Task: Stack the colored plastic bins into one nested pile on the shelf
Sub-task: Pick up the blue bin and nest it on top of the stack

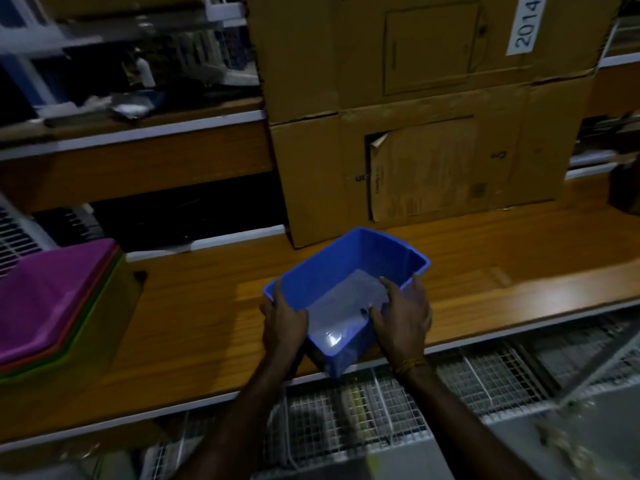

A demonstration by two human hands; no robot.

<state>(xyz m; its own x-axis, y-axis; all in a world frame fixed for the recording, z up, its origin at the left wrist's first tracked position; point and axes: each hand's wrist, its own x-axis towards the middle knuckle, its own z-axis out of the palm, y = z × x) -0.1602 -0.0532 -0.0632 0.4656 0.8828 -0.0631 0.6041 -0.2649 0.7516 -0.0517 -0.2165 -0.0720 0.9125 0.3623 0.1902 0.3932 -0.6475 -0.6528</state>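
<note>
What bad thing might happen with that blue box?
The blue bin, held by the left hand and right hand, hangs partly past the shelf's front edge, so it might slip down toward the wire racks. The nested pile sits far left; carrying it over, the bin could bump it crooked.
</note>
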